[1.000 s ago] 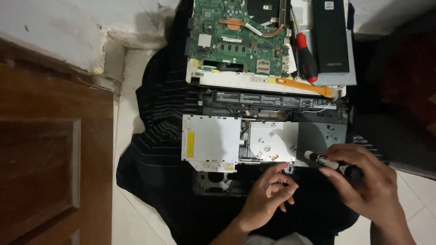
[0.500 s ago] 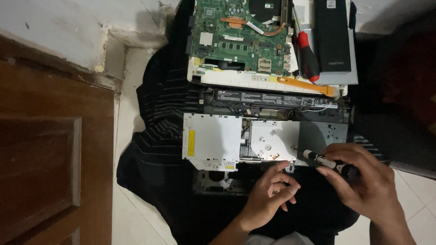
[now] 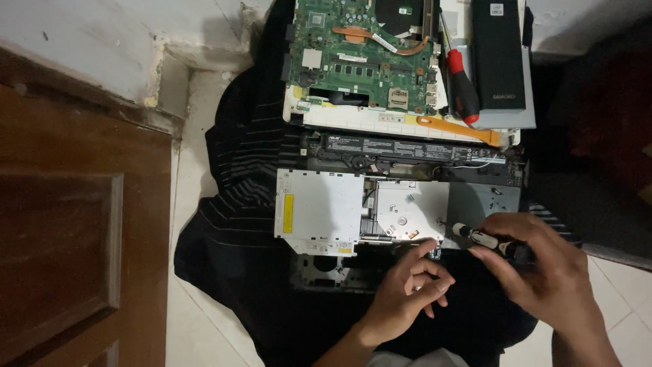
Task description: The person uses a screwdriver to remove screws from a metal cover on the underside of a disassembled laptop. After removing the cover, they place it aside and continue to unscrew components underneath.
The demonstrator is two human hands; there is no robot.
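On the tiled floor, a black striped cloth [image 3: 244, 177] lies spread beside a brown wooden door [image 3: 75, 231]. Upon the cloth rests a dismantled black laptop base [image 3: 475, 204], carrying a silver rectangular optical drive [image 3: 360, 212]. Beyond it sit a green circuit board [image 3: 360, 51] in a white shell, a flat black rectangular pack [image 3: 498, 54] and a red-handled screwdriver [image 3: 462, 88]. The right hand [image 3: 550, 272] grasps a small black-and-white screwdriver [image 3: 483, 238], tip touching the base just beside the drive. The left hand [image 3: 407, 295], fingers loosely curled and holding nothing visible, touches the drive's near edge.
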